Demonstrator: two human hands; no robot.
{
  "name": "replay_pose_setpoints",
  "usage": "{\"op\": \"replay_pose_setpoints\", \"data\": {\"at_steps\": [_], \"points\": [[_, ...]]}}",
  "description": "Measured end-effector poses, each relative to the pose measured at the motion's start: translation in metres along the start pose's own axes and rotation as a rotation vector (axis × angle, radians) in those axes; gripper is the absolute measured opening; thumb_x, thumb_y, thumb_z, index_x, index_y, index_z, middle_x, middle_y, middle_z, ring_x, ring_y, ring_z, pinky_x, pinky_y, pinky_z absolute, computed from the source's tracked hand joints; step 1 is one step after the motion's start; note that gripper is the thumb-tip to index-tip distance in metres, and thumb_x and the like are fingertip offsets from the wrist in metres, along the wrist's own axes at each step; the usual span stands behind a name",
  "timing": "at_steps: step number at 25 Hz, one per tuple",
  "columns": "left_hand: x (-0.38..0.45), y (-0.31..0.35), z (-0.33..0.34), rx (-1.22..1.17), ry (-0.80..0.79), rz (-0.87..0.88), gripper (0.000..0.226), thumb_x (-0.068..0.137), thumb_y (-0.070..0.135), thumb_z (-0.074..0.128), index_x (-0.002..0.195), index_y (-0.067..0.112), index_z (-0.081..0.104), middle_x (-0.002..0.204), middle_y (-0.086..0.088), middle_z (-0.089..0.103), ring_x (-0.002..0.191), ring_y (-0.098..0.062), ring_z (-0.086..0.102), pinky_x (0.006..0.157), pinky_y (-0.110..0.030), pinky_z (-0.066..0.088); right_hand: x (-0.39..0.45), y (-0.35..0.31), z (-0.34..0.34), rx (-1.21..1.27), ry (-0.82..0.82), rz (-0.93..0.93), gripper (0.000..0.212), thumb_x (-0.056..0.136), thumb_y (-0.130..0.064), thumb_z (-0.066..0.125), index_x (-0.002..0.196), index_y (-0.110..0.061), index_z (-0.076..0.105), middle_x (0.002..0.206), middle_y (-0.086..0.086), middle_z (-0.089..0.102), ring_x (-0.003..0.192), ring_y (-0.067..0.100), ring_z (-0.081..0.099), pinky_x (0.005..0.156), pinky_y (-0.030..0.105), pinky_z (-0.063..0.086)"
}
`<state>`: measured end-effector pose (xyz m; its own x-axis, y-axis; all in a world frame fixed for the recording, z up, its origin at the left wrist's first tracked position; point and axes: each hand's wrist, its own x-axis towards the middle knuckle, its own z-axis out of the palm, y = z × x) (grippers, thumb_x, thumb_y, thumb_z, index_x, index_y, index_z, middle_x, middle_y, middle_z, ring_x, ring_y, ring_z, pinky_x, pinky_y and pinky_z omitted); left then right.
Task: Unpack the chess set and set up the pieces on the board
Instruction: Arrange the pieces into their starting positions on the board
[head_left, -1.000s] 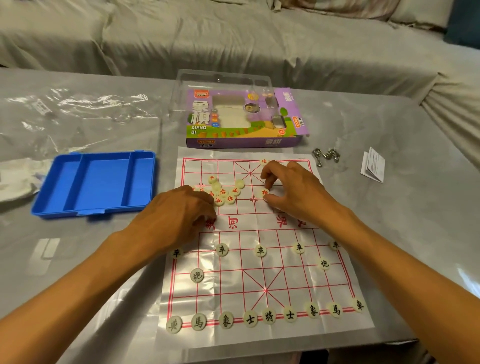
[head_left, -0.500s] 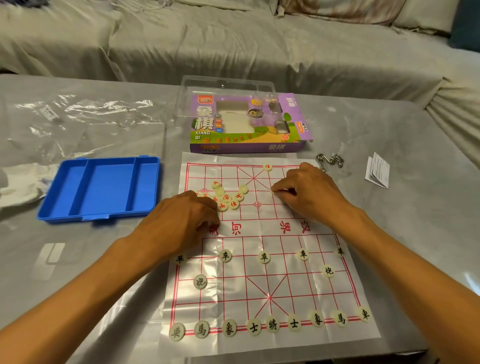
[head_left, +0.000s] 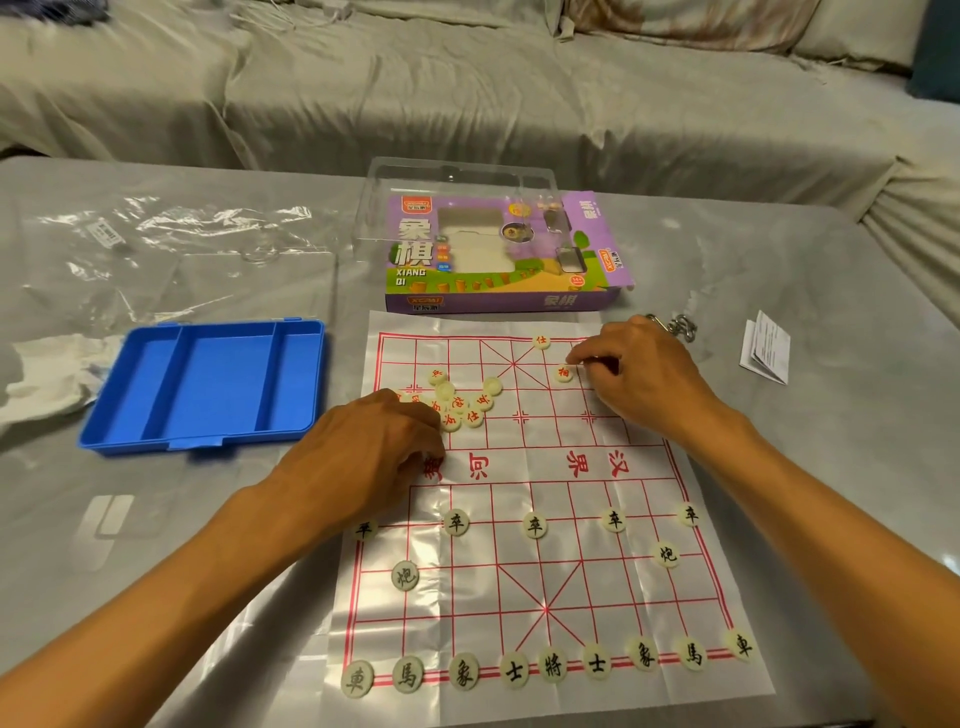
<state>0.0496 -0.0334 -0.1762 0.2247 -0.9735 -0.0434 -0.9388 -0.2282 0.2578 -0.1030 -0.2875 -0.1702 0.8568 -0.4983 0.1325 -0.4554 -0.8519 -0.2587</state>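
On the paper xiangqi board (head_left: 540, 499), the black-lettered pieces (head_left: 553, 666) are already laid out along the near ranks, from 7 to 5 o'clock of the sheet. The red side is barely begun. One red advisor (head_left: 541, 341) is seated on the far back rank at about 12 o'clock, and the loose red pieces (head_left: 465, 400) are still heaped near 10 o'clock.

Compared with a second ago, the right hand (head_left: 641, 374) has been carried from the board's centre out toward 1 o'clock. A red elephant piece (head_left: 563, 372) now lies just beside its fingertips (head_left: 574, 357). The fingers are curled together, but whether the disc is pinched, merely touched or already let go cannot be told from this angle. The piece sits one rank short of the back line, so a further nudge away from the person is probably needed.

The left hand (head_left: 374, 457) has hardly moved. It rests at the near edge of the heap with its fingers bent down among the discs, perhaps pinching one, though that is hidden. The blue tray (head_left: 202, 384) lies at 9 o'clock, and the purple box (head_left: 498, 254) beyond the board.
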Motion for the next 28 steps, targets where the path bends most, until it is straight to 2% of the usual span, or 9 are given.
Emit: {"op": "replay_pose_setpoints", "data": {"at_steps": [4, 7, 9, 12, 20, 26, 28], "points": [[0.000, 0.001, 0.000, 0.003, 0.001, 0.002, 0.031, 0.092, 0.037, 0.057, 0.122, 0.033, 0.063, 0.136, 0.014, 0.053, 0.122, -0.011, 0.050, 0.098, -0.028, 0.048, -0.005, -0.009, 0.001, -0.143, -0.041, -0.055, 0.026, 0.094, -0.031, 0.051, 0.110, -0.027, 0.071, 0.109, -0.003, 0.065, 0.093, 0.011, 0.042, 0.081, 0.026, 0.036], [-0.001, 0.001, 0.000, 0.002, 0.005, 0.002, 0.031, 0.093, 0.037, 0.056, 0.122, 0.032, 0.063, 0.136, 0.015, 0.053, 0.121, -0.011, 0.051, 0.097, -0.026, 0.046, -0.009, -0.011, 0.002, -0.314, -0.011, -0.155, 0.031, 0.095, -0.033, 0.049, 0.115, -0.023, 0.069, 0.115, -0.002, 0.061, 0.103, 0.019, 0.045, 0.087, 0.033, 0.035], [-0.001, 0.001, 0.000, -0.004, 0.008, 0.002, 0.031, 0.093, 0.038, 0.056, 0.122, 0.032, 0.063, 0.136, 0.014, 0.053, 0.120, -0.010, 0.051, 0.097, -0.025, 0.046, -0.007, -0.005, 0.003, -0.362, -0.024, -0.147, 0.034, 0.096, -0.033, 0.047, 0.122, -0.022, 0.065, 0.125, -0.002, 0.058, 0.112, 0.022, 0.044, 0.091, 0.036, 0.033], [-0.001, 0.001, 0.001, -0.001, 0.008, 0.004, 0.031, 0.093, 0.039, 0.056, 0.122, 0.033, 0.063, 0.136, 0.015, 0.053, 0.120, -0.010, 0.051, 0.096, -0.025, 0.046, 0.000, 0.006, 0.001, -0.347, -0.060, -0.089, 0.037, 0.099, -0.033, 0.040, 0.130, -0.023, 0.057, 0.135, -0.002, 0.052, 0.119, 0.023, 0.040, 0.094, 0.036, 0.032], [-0.001, 0.001, 0.002, 0.003, 0.018, 0.004, 0.029, 0.092, 0.037, 0.058, 0.119, 0.031, 0.065, 0.134, 0.013, 0.056, 0.117, -0.012, 0.053, 0.093, -0.027, 0.049, 0.004, 0.011, 0.001, -0.290, -0.090, -0.107, 0.038, 0.101, -0.032, 0.036, 0.133, -0.023, 0.053, 0.139, -0.005, 0.051, 0.114, 0.020, 0.042, 0.091, 0.033, 0.034], [-0.002, 0.001, 0.002, 0.016, 0.016, 0.013, 0.031, 0.093, 0.040, 0.055, 0.122, 0.033, 0.063, 0.136, 0.016, 0.053, 0.118, -0.009, 0.052, 0.095, -0.025, 0.049, 0.004, 0.012, 0.007, -0.219, -0.051, -0.087, 0.033, 0.099, -0.030, 0.042, 0.128, -0.022, 0.057, 0.134, -0.002, 0.056, 0.109, 0.019, 0.044, 0.090, 0.032, 0.037], [-0.001, 0.000, 0.001, 0.017, 0.017, 0.023, 0.031, 0.093, 0.040, 0.055, 0.122, 0.033, 0.063, 0.135, 0.015, 0.054, 0.117, -0.009, 0.052, 0.094, -0.026, 0.049, -0.001, 0.004, 0.003, -0.123, 0.019, -0.061, 0.032, 0.097, -0.026, 0.047, 0.127, -0.020, 0.058, 0.133, 0.000, 0.058, 0.113, 0.021, 0.047, 0.092, 0.033, 0.039]]}}
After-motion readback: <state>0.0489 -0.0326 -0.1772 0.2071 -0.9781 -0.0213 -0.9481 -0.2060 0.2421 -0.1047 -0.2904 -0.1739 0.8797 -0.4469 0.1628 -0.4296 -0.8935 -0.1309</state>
